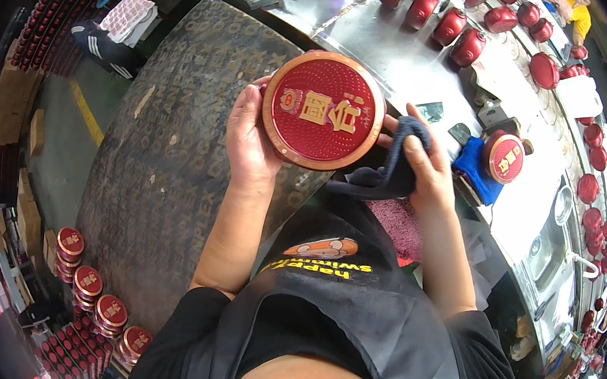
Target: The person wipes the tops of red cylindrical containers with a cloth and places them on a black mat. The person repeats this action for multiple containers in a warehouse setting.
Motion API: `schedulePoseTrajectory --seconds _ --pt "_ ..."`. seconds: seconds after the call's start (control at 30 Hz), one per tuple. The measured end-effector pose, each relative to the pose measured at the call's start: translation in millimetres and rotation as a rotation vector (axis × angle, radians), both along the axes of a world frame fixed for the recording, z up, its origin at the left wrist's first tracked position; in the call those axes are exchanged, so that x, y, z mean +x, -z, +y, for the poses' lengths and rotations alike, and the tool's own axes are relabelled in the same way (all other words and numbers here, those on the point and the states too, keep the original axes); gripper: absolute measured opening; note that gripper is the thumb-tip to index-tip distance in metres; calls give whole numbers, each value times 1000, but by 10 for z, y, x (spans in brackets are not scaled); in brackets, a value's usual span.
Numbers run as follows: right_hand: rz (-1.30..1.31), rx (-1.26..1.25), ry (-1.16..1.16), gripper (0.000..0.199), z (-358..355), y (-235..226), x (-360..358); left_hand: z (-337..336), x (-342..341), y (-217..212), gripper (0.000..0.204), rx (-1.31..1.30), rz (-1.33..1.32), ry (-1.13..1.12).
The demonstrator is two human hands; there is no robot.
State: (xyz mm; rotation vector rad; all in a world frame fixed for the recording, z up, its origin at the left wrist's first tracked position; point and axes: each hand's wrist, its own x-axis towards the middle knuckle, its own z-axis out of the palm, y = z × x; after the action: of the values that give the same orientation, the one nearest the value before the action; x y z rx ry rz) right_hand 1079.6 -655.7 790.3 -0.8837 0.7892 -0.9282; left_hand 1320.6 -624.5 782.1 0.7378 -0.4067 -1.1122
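A thick round red piece with a gold rim and raised gold characters (324,111) is held up in front of my apron. My left hand (248,134) grips its left edge, thumb along the side and the other fingers hidden beneath. At its right edge, my right hand (430,159) pinches a dark blue-grey cloth (389,171), which hangs down toward the apron. Fingertips of that hand reach the piece's rim. Whether its underside is touched by the cloth is hidden.
A similar red piece (505,157) rests on a blue cloth (479,169) at the right. Red rounded bottles (450,25) line the metal bench (393,57). A sink (552,251) is set farther right. A large dark board (179,100) lies left; stacked red pieces (89,281) stand lower left.
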Motion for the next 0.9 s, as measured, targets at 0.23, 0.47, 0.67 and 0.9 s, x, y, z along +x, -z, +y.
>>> schedulePoseTrajectory --seconds 0.23,0.47,0.67,0.9 --pt "59 -144 -18 36 377 50 109 299 194 -24 39 57 34 -20" --pt "81 -290 24 46 448 107 409 431 159 -39 40 18 -91 6" --pt "51 -38 64 36 290 28 474 514 191 -32 37 -40 -153 46" --pt "137 104 -55 33 195 -164 370 1033 497 -145 30 -17 -64 -136"
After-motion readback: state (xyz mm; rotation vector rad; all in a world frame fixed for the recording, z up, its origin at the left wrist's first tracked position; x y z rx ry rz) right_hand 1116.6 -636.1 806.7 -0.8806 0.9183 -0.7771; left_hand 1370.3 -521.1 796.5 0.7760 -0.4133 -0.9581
